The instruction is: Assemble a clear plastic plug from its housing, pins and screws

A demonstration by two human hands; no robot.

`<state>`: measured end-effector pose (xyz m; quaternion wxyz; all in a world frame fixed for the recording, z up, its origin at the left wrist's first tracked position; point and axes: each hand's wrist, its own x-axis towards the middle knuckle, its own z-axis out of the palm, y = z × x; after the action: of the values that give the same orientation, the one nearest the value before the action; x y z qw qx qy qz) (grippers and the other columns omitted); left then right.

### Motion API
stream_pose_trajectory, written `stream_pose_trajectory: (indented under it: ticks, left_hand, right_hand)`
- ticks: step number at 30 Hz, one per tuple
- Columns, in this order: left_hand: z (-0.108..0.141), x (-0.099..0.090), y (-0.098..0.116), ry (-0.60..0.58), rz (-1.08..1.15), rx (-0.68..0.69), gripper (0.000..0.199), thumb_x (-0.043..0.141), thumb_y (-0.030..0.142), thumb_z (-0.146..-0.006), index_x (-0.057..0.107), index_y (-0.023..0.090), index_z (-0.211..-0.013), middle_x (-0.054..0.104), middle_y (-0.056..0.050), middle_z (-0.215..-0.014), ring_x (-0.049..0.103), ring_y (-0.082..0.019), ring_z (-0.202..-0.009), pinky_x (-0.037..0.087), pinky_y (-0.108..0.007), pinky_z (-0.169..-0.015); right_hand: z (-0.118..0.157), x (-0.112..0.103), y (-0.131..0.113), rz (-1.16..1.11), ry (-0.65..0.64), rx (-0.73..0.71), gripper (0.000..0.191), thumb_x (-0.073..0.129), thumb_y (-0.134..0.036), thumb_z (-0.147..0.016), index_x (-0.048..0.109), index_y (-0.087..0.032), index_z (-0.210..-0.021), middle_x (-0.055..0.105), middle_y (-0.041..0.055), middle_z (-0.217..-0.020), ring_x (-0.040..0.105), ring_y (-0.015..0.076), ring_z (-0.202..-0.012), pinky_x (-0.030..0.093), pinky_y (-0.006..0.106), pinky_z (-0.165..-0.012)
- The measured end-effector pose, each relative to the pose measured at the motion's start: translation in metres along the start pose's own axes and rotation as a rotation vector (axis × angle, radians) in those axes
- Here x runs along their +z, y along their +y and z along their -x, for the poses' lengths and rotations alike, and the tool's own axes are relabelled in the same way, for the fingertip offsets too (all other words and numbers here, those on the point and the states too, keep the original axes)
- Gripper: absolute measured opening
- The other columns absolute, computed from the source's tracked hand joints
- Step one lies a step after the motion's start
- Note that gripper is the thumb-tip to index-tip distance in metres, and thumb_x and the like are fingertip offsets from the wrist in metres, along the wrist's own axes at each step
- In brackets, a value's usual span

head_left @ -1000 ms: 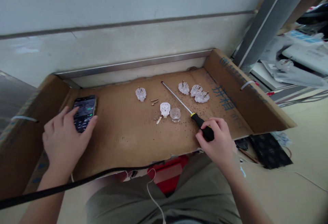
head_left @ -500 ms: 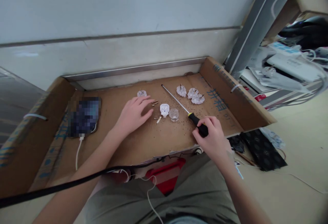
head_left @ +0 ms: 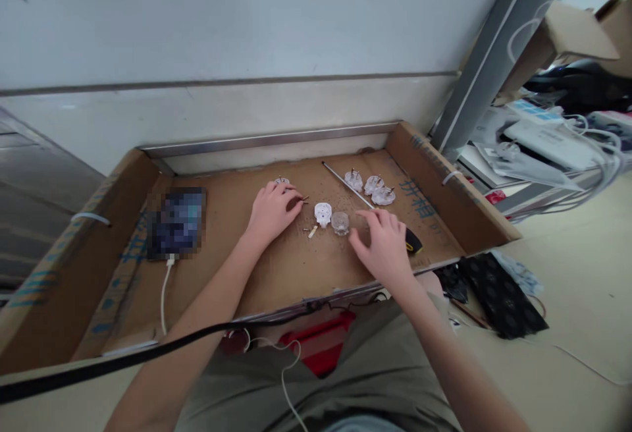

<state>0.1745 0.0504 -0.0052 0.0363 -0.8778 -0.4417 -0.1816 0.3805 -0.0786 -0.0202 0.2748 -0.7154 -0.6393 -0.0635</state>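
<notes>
My left hand (head_left: 274,211) rests in the cardboard tray, its thumb and fingertips at the small metal pins (head_left: 305,200); whether it grips one is too small to tell. My right hand (head_left: 382,241) is open, thumb and fingers apart, just right of a clear plug cover (head_left: 340,222). The screwdriver (head_left: 413,242) lies partly hidden beneath that hand, its shaft pointing up-left. Between the hands sit a white plug housing (head_left: 322,214) and a small pale strip (head_left: 313,231). Several clear pronged plug parts (head_left: 374,185) lie at the back right; another (head_left: 281,180) is behind my left hand.
The cardboard tray (head_left: 447,188) has raised sides. A blurred phone (head_left: 176,222) with a white cable lies at its left. A black cable (head_left: 197,333) crosses the front left. A grey post (head_left: 486,53) and a cluttered shelf stand at the right.
My right hand has let go of the screwdriver and moved left towards the clear cover. The screwdriver stays in the tray. My left hand's fingers have drawn in around the pins.
</notes>
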Motion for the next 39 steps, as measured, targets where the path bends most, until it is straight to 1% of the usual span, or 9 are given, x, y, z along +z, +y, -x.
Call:
stream_pose_trajectory:
  ticks: [2, 5, 11, 17, 20, 25, 29, 34, 39]
  left_hand:
    - [0.0, 0.0, 0.0, 0.009, 0.014, -0.007, 0.026, 0.05, 0.036, -0.089, 0.069, 0.022, -0.099, 0.063, -0.006, -0.112, 0.051, -0.025, -0.103, 0.04, -0.039, -0.09]
    - [0.0, 0.0, -0.001, 0.027, 0.035, -0.042, 0.029, 0.048, 0.039, -0.09, 0.069, 0.023, -0.102, 0.064, -0.006, -0.112, 0.05, -0.026, -0.104, 0.04, -0.039, -0.089]
    - [0.0, 0.002, 0.0, 0.021, 0.044, -0.071, 0.023, 0.051, 0.035, -0.089, 0.071, 0.023, -0.091, 0.064, -0.006, -0.113, 0.05, -0.027, -0.105, 0.04, -0.041, -0.087]
    - [0.001, -0.002, 0.002, -0.001, 0.058, -0.037, 0.019, 0.052, 0.032, -0.088, 0.068, 0.023, -0.091, 0.064, -0.006, -0.114, 0.052, -0.026, -0.104, 0.04, -0.04, -0.086]
    - [0.001, -0.004, 0.003, -0.021, 0.077, -0.033, 0.017, 0.052, 0.031, -0.088, 0.066, 0.023, -0.091, 0.065, -0.005, -0.11, 0.054, -0.025, -0.103, 0.039, -0.039, -0.085]
    - [0.0, -0.003, 0.007, -0.044, 0.103, -0.047, 0.018, 0.05, 0.033, -0.089, 0.065, 0.023, -0.092, 0.068, -0.005, -0.1, 0.056, -0.024, -0.1, 0.037, -0.038, -0.086]
    - [0.001, -0.005, 0.006, 0.028, 0.065, -0.103, 0.023, 0.051, 0.037, -0.088, 0.065, 0.024, -0.102, 0.067, -0.006, -0.107, 0.055, -0.026, -0.102, 0.037, -0.04, -0.086]
    - [0.005, -0.01, 0.0, 0.017, 0.014, -0.087, 0.019, 0.053, 0.035, -0.086, 0.069, 0.025, -0.09, 0.066, -0.003, -0.112, 0.053, -0.026, -0.101, 0.037, -0.041, -0.086]
    - [0.006, -0.009, -0.002, -0.007, 0.03, -0.055, 0.017, 0.055, 0.034, -0.086, 0.07, 0.026, -0.088, 0.065, -0.002, -0.113, 0.052, -0.025, -0.103, 0.037, -0.041, -0.087]
  right_hand:
    - [-0.004, 0.008, -0.009, -0.016, -0.031, 0.0, 0.037, 0.053, -0.04, -0.084, 0.058, -0.018, -0.112, 0.056, 0.0112, -0.108, 0.045, 0.0249, -0.101, 0.029, 0.039, -0.085]
    - [-0.012, 0.017, -0.014, -0.053, -0.057, 0.024, 0.036, 0.054, -0.042, -0.084, 0.061, -0.014, -0.104, 0.056, 0.0147, -0.105, 0.046, 0.0267, -0.101, 0.031, 0.041, -0.086]
    - [-0.046, 0.026, -0.02, -0.283, -0.107, 0.039, 0.031, 0.053, -0.034, -0.087, 0.054, -0.012, -0.108, 0.057, 0.0046, -0.087, 0.053, 0.0136, -0.082, 0.044, 0.031, -0.077]
    - [-0.081, 0.051, -0.029, -0.571, -0.114, -0.004, 0.036, 0.049, -0.039, -0.091, 0.051, -0.012, -0.115, 0.058, 0.0047, -0.094, 0.056, 0.0097, -0.078, 0.05, 0.028, -0.075]
    - [-0.08, 0.057, -0.025, -0.65, -0.117, 0.0, 0.038, 0.049, -0.042, -0.09, 0.051, -0.012, -0.114, 0.058, 0.0042, -0.091, 0.055, 0.0093, -0.075, 0.05, 0.028, -0.073]
    - [-0.074, 0.055, -0.019, -0.713, -0.099, 0.036, 0.038, 0.05, -0.042, -0.09, 0.051, -0.013, -0.114, 0.057, 0.0041, -0.091, 0.054, 0.0091, -0.075, 0.049, 0.028, -0.074]
    - [-0.074, 0.055, -0.021, -0.743, -0.105, 0.049, 0.037, 0.051, -0.041, -0.09, 0.052, -0.013, -0.113, 0.058, 0.0039, -0.09, 0.054, 0.009, -0.074, 0.049, 0.028, -0.073]
    - [-0.072, 0.059, -0.022, -0.763, -0.108, 0.055, 0.037, 0.051, -0.041, -0.089, 0.052, -0.013, -0.113, 0.057, 0.0039, -0.091, 0.053, 0.0084, -0.073, 0.049, 0.027, -0.072]
    - [-0.071, 0.06, -0.022, -0.775, -0.109, 0.052, 0.035, 0.052, -0.04, -0.089, 0.053, -0.012, -0.111, 0.058, 0.0041, -0.092, 0.054, 0.0085, -0.074, 0.049, 0.027, -0.072]
